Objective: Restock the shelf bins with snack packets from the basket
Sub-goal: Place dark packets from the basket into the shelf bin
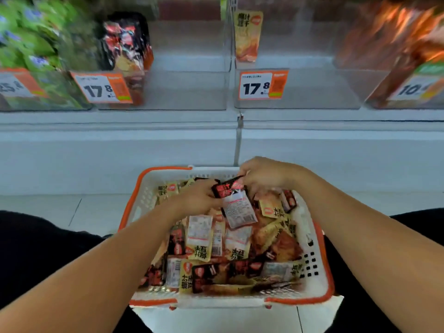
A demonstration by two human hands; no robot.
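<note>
A white basket with an orange rim (144, 195) sits on the floor between my knees, full of several yellow and black-red snack packets (204, 246). My left hand (197, 199) grips a black-red packet (227, 188) over the far end of the basket. My right hand (262, 175) pinches the same packet's upper edge; a pale-backed packet (239, 210) hangs just below it. Above, a clear shelf bin (182, 92) holds a few black-red packets (127, 49) at its left. The neighbouring clear bin (302, 92) holds one yellow packet (247, 36) standing at its back left.
Orange-and-white price tags reading 17.8 (102, 87) (263, 85) hang on the two bins. A bin of green packets (28, 44) stands at far left, a bin of orange packets (396, 51) at far right. A white shelf ledge (120, 131) runs below the bins.
</note>
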